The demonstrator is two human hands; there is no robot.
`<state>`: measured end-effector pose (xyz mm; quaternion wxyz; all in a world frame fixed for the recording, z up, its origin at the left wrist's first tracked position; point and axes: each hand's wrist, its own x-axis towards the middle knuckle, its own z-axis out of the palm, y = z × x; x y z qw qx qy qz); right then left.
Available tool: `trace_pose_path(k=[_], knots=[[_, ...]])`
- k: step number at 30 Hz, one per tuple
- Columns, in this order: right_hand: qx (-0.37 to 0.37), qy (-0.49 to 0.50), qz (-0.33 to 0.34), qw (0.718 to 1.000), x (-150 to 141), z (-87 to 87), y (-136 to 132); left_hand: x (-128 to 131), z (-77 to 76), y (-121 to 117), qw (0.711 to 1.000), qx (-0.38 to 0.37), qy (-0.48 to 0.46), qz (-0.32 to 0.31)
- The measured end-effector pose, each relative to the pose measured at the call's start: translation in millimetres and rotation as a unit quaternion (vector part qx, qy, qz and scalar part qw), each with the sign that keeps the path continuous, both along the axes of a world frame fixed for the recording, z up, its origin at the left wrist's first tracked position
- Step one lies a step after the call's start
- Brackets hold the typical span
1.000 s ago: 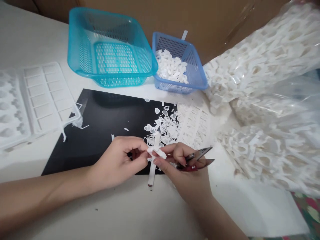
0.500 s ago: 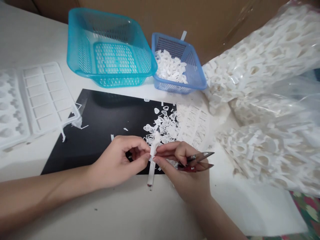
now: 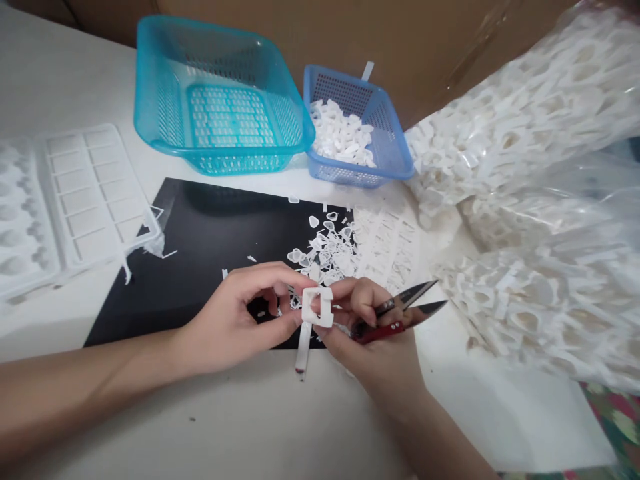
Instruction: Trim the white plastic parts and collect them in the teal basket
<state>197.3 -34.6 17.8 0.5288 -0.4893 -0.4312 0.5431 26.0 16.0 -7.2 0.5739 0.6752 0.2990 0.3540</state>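
a notched white piece pinched between two bare hands, open snips in the right

nearest is the smooth, pale table (image 3: 195,413). a slim, whitish stick (image 3: 303,350) reaches over the near edge of the black sheet (image 3: 220,220), its near tip dark. just above the stick is the white piece (image 3: 326,313), a matte, squarish frame with rounded corners, an opening in its middle and a notched right side. the snips (image 3: 390,329) have a glossy red handle part and pointed dark metal blades, spread apart.

the left hand (image 3: 235,317) comes in from the left with its palm side turned right, fingers curled, thumb and forefinger narrowed on the piece's left edge. the right hand (image 3: 383,333) angles in from the near right; its thumb and forefinger hold the piece's right side, while the other fingers bend around the snips, blades pointing far right.

beyond the hands, thin, curly white scraps (image 3: 335,257) lie heaped on the smooth sheet, beside a flat, lattice-like white panel (image 3: 390,247). at left sits a ribbed white tray (image 3: 90,167); at right, shiny clear bags (image 3: 530,133) bulge with white pieces. farther off stand a translucent teal basket (image 3: 225,150) and a perforated blue basket (image 3: 395,143) partly filled with small white parts (image 3: 343,133), before a brown backing (image 3: 350,30).
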Motion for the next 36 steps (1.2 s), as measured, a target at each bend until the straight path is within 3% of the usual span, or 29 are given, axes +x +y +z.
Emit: trace_pose_path(k=[23, 36], knots=[[-0.021, -0.042, -0.007, 0.999, 1.8, 1.0, 0.4, 0.1, 0.0, 1.6, 0.999, -0.047, 0.009, 0.020], [-0.177, 0.060, -0.017, 0.982, 0.6, -4.2, 9.6, 2.6, 2.5, 2.1, 0.997, -0.059, 0.037, 0.017]])
